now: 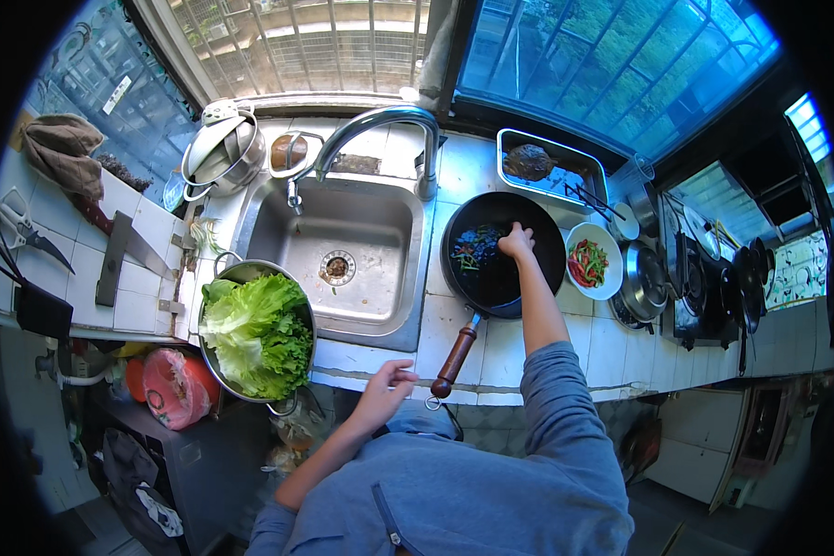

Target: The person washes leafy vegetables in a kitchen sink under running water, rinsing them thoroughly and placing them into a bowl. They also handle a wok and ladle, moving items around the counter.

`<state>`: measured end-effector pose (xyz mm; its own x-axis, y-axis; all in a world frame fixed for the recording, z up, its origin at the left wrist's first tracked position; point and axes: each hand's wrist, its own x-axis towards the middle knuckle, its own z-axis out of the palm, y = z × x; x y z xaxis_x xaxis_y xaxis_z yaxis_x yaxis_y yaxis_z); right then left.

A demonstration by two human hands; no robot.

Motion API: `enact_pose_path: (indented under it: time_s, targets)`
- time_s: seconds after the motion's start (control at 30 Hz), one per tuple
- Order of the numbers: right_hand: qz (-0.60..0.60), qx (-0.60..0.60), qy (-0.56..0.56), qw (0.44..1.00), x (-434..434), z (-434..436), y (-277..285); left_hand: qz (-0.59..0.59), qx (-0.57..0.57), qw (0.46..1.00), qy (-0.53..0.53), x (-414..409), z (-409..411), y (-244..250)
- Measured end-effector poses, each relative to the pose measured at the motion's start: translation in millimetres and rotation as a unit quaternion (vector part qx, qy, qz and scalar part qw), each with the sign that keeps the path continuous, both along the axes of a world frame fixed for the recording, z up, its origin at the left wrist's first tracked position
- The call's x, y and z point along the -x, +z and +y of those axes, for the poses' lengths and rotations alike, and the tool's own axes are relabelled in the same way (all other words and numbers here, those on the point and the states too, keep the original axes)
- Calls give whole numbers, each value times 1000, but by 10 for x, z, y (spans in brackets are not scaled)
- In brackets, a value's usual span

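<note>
My right hand (518,241) reaches down into a black frying pan (535,278) on the white-tiled counter. Its fingers are bunched near the pan's inner surface, and their tips are partly hidden, so whether they pinch anything is unclear. Left of that hand, a few green and red shreds (467,258) lie on the pan's dark bottom. The pan's brown wooden handle (456,358) points towards me, over the counter's front edge. Just left of the handle end hovers my left hand (387,393), holding nothing, its fingers loosely curled and apart.
A white bowl (617,258) of cut red and green peppers stands right of the pan. Behind is a metal tray (552,190) with a brown lump of food. Left are a steel sink (389,306) and a pot (311,347) of lettuce. A stove (702,320) stands far right.
</note>
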<state>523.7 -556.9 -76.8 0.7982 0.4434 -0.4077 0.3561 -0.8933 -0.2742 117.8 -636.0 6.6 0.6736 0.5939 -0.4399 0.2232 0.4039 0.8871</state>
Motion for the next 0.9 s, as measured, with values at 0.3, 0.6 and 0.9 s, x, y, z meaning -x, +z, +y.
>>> enact_pose_path:
  time_s: [0.3,0.6,0.9]
  targets:
    - [29,31,377,925,379,-31,24,26,31,998,-54,-174,-200,-55]
    - [25,-89,365,926,660,64,-84,-1,197,979,-50,-216,-212,-8]
    - [118,-249,337,900,662,97,-390,6,196,972,-129,-470,-178,-144]
